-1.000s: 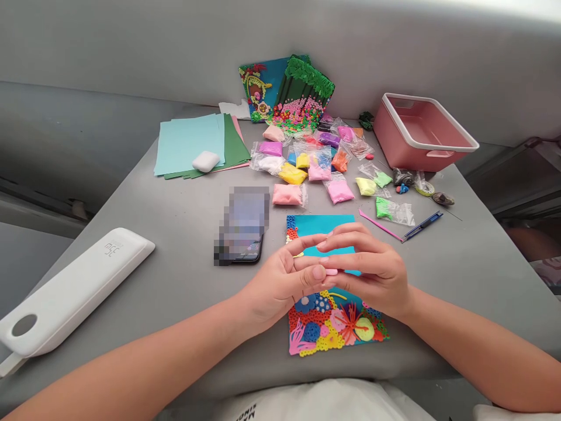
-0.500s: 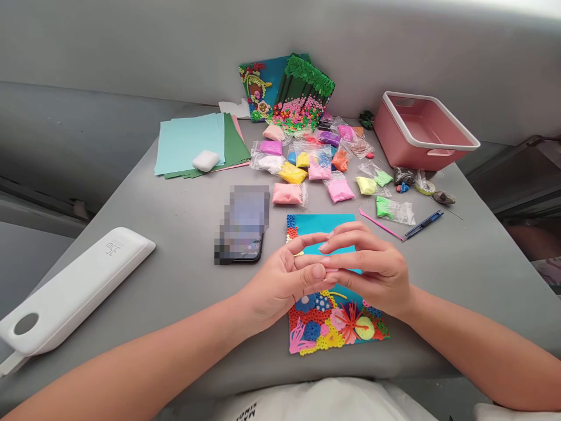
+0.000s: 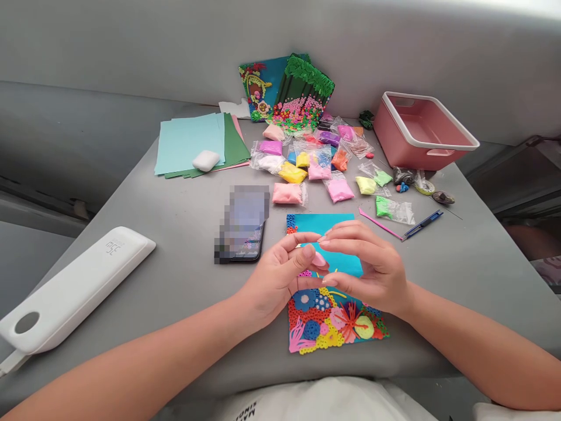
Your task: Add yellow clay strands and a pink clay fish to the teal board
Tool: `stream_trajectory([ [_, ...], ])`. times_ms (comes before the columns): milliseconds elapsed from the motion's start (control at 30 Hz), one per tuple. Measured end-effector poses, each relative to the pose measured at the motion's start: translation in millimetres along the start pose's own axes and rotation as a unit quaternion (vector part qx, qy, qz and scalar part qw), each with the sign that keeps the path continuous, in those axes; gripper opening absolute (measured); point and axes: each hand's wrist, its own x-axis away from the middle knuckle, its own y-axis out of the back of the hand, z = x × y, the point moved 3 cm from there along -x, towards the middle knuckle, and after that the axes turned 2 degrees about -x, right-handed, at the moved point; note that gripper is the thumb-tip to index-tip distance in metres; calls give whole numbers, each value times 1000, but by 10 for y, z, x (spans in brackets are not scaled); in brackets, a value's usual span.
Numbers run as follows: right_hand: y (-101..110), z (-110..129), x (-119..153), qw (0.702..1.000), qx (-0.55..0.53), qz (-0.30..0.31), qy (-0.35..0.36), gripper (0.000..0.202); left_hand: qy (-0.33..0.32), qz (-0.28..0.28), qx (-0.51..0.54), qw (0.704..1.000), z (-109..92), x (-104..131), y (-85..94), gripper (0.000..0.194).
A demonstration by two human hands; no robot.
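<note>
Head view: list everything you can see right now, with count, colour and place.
small pink clay piece: one, pink, pinched between both hands' fingertips
blue clay-picture card: one, teal with multicoloured clay coral, under the hands
bagged clay packets: many, mixed colours, table middle
pink plastic bin: one, pink with white rim, far right
paper sheets: several, mint, green, pink, far left
white earbud case: one, on the sheets
phone: one, dark, left of card
white power bank: one, near left
finished clay pictures: two, against the wall
pink stick tool: one, right of card
blue knife: one, beside it
left hand: one, gripping the clay
right hand: one, gripping the clay
</note>
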Motion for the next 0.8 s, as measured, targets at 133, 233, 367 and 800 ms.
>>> stream_trajectory([
  [133,13,-37,41,995,-59,22,-82,27,-30,-18,-44,998,-22,-5,6,45],
  [233,8,-71,76,983,-96,39,-150,27,-41,-3,-58,998,-31,2,-6,51],
  [367,-34,-90,96,966,-125,90,-206,29,-48,21,-65,996,-30,14,-6,65],
  [800,-67,-112,92,960,-163,58,-222,18,-31,18,-52,998,-35,13,-15,65],
])
